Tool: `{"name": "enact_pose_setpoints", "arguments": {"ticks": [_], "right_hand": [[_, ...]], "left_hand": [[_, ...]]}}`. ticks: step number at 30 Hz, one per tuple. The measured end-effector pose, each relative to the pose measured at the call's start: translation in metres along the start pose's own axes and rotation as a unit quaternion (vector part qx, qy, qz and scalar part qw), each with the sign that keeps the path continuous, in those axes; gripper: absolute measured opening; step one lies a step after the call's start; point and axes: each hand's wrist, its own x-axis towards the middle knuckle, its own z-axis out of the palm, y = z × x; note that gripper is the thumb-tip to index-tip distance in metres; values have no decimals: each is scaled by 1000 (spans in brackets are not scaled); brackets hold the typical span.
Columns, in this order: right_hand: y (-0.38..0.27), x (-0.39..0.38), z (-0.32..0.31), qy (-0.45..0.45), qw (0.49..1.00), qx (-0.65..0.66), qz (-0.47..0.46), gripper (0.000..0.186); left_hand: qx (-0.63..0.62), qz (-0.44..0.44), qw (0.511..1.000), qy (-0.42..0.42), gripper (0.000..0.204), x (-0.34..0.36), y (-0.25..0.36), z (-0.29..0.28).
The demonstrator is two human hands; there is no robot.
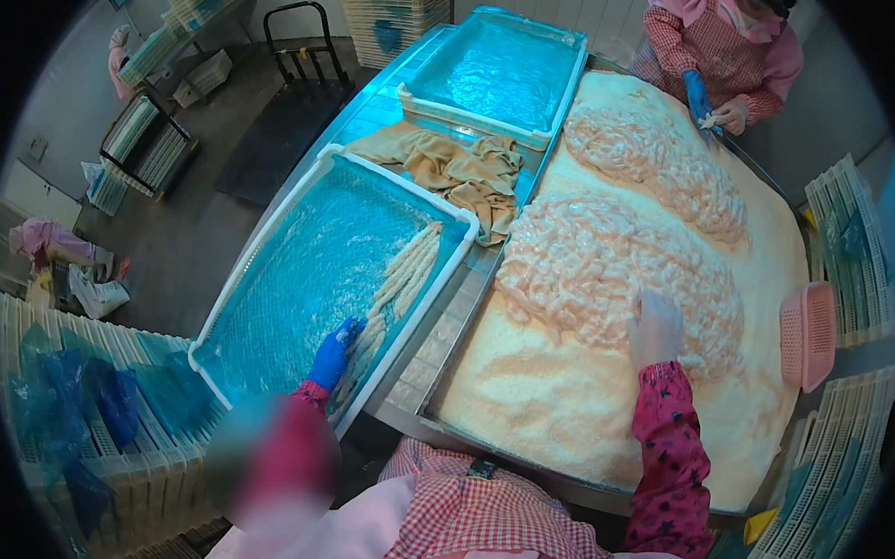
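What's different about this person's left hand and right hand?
The left hand is gloved in blue, but the right hand is gloved in a pale, whitish colour. The left hand is at the tray, beside the coated strips; the right hand is at a shiny, jumbled pile. Both come out of pink patterned sleeves.

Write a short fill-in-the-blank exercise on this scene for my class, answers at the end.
1. The left hand is gloved in the colour ____.
2. Of the two piles of pale strips, the right hand is at the (nearer/farther) ____ one.
3. The crumpled tan cloth lies between ____ white-rimmed trays.
4. The small basket on the right is coloured ____.

Missing words: blue; nearer; two; pink.
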Motion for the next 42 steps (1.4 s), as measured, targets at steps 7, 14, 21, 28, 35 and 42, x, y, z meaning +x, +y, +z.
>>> {"name": "enact_pose_setpoints", "arguments": {"ticks": [7,14,21,28,35,42], "right_hand": [[-8,3,5,64,975,202,61,23],[-9,-59,-49,143,962,211,-96,21],[62,-176,-23,64,957,269,87,31],[70,-232,17,104,961,182,179,31],[39,-213,-9,208,841,465,182,24],[18,-192,3,114,935,329,-69,15]], "left_hand": [[1,-122,992,15,50,-61,38,-53],[83,76,991,70,44,-84,65,17],[222,232,943,-84,53,-54,124,195],[431,363,809,-165,70,-21,122,361],[415,302,835,-197,62,4,115,301],[455,335,813,-141,60,-6,102,304]]}}
